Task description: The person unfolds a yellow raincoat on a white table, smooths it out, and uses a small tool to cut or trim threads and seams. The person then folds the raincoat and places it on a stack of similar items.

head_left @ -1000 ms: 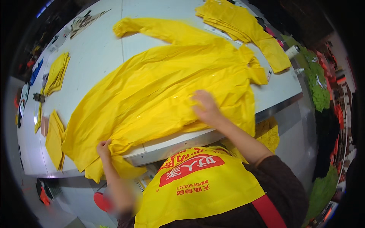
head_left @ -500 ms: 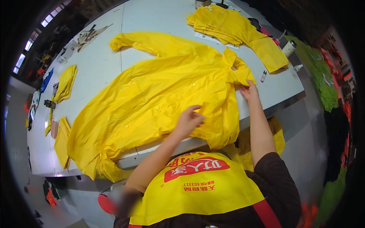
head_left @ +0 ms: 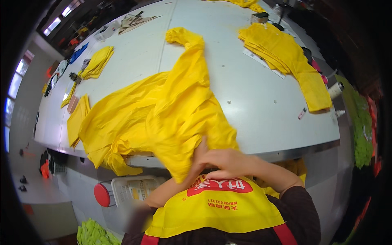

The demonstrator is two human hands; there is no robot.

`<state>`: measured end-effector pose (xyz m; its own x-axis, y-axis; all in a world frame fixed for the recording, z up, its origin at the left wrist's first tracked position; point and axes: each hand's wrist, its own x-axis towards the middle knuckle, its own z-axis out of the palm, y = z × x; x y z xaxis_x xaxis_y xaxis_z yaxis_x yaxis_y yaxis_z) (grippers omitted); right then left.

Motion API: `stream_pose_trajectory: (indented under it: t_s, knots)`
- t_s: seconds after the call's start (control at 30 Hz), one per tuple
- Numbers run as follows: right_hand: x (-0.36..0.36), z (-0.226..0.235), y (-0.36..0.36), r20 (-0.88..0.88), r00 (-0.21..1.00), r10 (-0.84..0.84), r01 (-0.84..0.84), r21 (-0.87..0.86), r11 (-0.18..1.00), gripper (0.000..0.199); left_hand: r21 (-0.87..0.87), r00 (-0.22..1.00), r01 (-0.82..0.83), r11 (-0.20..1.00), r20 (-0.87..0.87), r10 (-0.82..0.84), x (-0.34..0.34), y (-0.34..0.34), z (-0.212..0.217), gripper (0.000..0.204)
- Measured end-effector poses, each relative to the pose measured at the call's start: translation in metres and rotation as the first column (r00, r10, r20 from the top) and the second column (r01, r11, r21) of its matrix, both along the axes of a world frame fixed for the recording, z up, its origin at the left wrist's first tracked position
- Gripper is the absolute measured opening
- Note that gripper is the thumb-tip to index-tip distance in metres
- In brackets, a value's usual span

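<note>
A bright yellow raincoat (head_left: 179,106) lies bunched on the white table (head_left: 253,122). One sleeve stretches toward the far side, and a lower fold hangs over the near edge. My left hand (head_left: 199,154) is against the coat's near folds; its fingers are blurred and partly hidden. Across the left wrist reaches my right hand (head_left: 224,161), its fingers bent and closed in toward that wrist. Whatever they grip, if anything, is hidden.
Folded yellow garments (head_left: 281,57) are stacked at the right; smaller yellow piles (head_left: 98,61) lie at the left. A small bottle (head_left: 302,113) stands near the right edge. Below the table are a red-lidded container (head_left: 103,195) and a pale basket (head_left: 136,188).
The raincoat's collar end has been pulled off the right side and gathered toward the near middle. My right hand has left the collar and come in beside my left. The view has shifted.
</note>
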<state>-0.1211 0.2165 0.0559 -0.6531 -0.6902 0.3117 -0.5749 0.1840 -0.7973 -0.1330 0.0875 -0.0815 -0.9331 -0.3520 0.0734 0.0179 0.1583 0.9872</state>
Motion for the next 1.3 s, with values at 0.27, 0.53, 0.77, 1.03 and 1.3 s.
stream_pose_trajectory:
  t_s: [0.27,0.53,0.77,1.03,1.3]
  knots:
    - [-0.208,-0.032,0.007,-0.392,0.893,-0.221,0.387,0.418,0.822,0.042,-0.409,0.968,0.246,0.879,0.155,-0.199,0.106,-0.125,0.040,0.040]
    - [-0.267,-0.083,-0.131,-0.218,0.976,0.022,0.158,0.769,0.620,0.071,-0.550,0.818,0.544,0.633,0.516,-0.255,0.180,-0.194,0.123,0.078]
    - [-0.140,-0.019,-0.151,0.598,0.733,0.323,-0.655,0.493,0.573,0.052,-0.704,0.680,-0.241,0.668,0.369,0.634,0.371,-0.371,0.112,0.039]
    - [0.019,0.087,-0.203,0.590,0.106,0.801,-0.948,-0.183,0.260,0.030,-0.736,0.102,-0.667,0.116,0.064,0.993,0.414,-0.497,0.167,0.032]
    - [0.004,0.092,-0.104,0.786,0.273,0.555,-0.240,-0.503,0.830,0.041,-0.125,0.672,-0.688,0.715,-0.482,0.563,0.047,-0.587,0.385,0.038]
